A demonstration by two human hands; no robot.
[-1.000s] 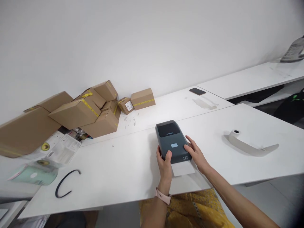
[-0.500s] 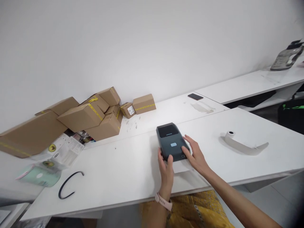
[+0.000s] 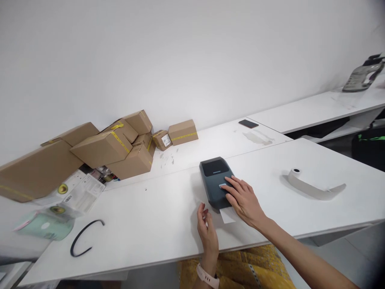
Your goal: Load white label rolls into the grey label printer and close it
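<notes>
The left hand has come away from the side of the dark blue-grey, box-shaped plastic device, and the right hand has moved from its right edge onto its top. That suggests the work has passed from holding the device to using its pale-blue rectangular button; whether the button is pressed, I cannot tell.

The device sits on the white table. The right hand's fingers are spread over its right half, gripping nothing, with a fingertip at the button. The left hand's fingers, loosely curled and holding nothing visible, are just beside its near left corner, seemingly apart from it. A white paper slip sticks out at the device's near edge, below the right hand. Well to the device's right lies a partly unrolled white paper roll.
</notes>
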